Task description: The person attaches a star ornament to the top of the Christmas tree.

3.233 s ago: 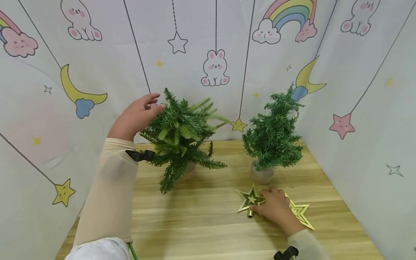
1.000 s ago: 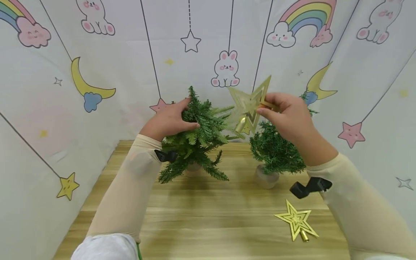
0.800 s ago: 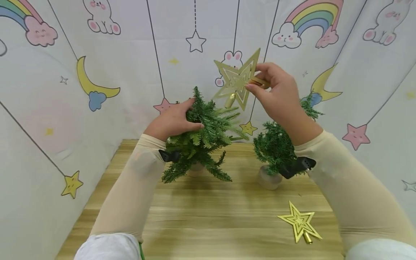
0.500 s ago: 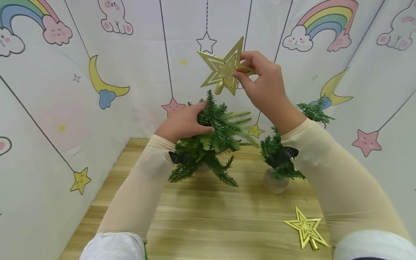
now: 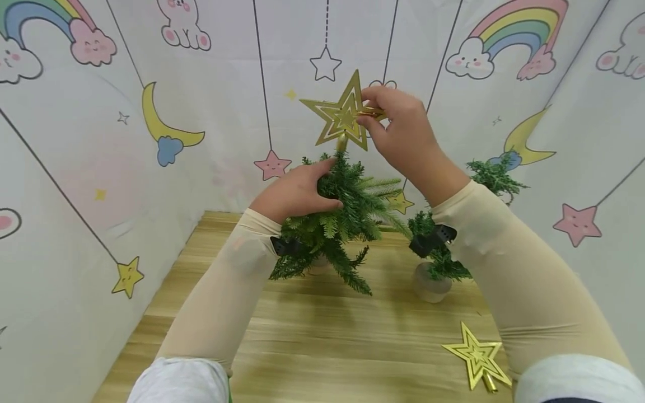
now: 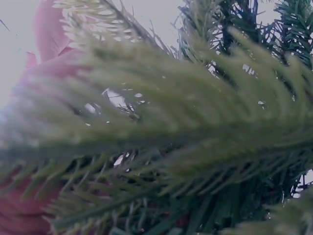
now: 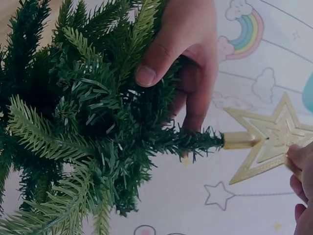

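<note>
My right hand point(image 5: 403, 123) pinches one point of a gold star tree topper point(image 5: 335, 116), which it holds upright above the left artificial Christmas tree point(image 5: 355, 215). In the right wrist view, the topper's tubular socket point(image 7: 240, 140) meets the tip of the tree; how far the tip sits inside is hidden. My left hand point(image 5: 299, 193) grips the upper branches from the left, thumb in front and fingers behind, just below the tip. Blurred green needles point(image 6: 161, 112) fill most of the left wrist view and partly cover that hand.
A second gold star topper point(image 5: 476, 355) lies on the wooden table point(image 5: 322, 358) at front right. Behind my right forearm stands another small green tree point(image 5: 496, 179) on a round pale base point(image 5: 432, 282). A printed fabric backdrop point(image 5: 227, 89) encloses the table.
My right hand picked up the topper from the table, raised it leftward over the left tree, then lowered it onto the tip. My left hand moved onto the upper branches. The head view shifted.
</note>
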`<state>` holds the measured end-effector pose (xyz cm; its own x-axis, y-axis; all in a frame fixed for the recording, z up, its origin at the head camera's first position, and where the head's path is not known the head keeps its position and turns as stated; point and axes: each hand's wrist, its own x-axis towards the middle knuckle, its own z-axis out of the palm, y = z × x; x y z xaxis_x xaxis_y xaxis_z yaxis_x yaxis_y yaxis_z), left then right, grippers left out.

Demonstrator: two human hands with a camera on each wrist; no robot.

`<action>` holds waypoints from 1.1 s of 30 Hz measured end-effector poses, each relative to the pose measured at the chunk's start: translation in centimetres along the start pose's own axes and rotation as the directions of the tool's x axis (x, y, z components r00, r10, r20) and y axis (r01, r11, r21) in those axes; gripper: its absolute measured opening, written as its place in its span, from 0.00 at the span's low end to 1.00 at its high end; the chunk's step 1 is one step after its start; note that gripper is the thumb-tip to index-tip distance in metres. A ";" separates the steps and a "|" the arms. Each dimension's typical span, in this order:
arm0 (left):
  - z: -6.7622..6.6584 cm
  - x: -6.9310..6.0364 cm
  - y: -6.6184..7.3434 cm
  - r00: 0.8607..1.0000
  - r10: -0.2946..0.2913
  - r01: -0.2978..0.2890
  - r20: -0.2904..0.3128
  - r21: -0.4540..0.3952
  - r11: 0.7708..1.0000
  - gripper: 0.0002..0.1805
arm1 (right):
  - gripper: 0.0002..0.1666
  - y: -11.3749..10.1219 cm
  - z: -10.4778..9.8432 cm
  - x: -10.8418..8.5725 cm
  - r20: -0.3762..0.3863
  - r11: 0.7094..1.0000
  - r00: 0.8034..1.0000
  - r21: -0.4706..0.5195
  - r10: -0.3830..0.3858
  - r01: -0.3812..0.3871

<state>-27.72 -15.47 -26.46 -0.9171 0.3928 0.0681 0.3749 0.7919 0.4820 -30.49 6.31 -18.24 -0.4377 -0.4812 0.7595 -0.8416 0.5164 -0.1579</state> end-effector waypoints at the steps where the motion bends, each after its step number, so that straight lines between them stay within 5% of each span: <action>1: 0.0 0.0 0.0 1.000 -0.001 0.001 0.001 0.003 1.000 0.53 | 0.15 0.0 0.0 0.0 0.016 1.000 1.000 -0.005 0.000 0.000; 9: -0.1 0.0 0.0 0.999 -0.016 0.016 0.028 0.015 1.000 0.47 | 0.08 0.2 0.8 0.1 0.116 0.999 0.993 -0.024 -0.038 0.041; 18: 0.1 0.2 0.0 0.999 -0.005 0.005 0.036 -0.007 1.000 0.46 | 0.08 -0.1 0.5 0.7 0.192 0.995 0.981 -0.097 0.024 -0.005; 33: 0.0 0.3 -0.2 0.999 -0.036 0.037 0.036 -0.001 0.999 0.46 | 0.19 -0.7 0.8 0.4 0.168 0.960 0.984 -0.280 0.056 -0.007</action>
<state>-28.07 -15.47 -26.48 -0.9247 0.3801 0.0192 0.3410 0.8051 0.4853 -30.34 5.23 -18.37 -0.5312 -0.5639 0.6323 -0.7163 0.6975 0.0202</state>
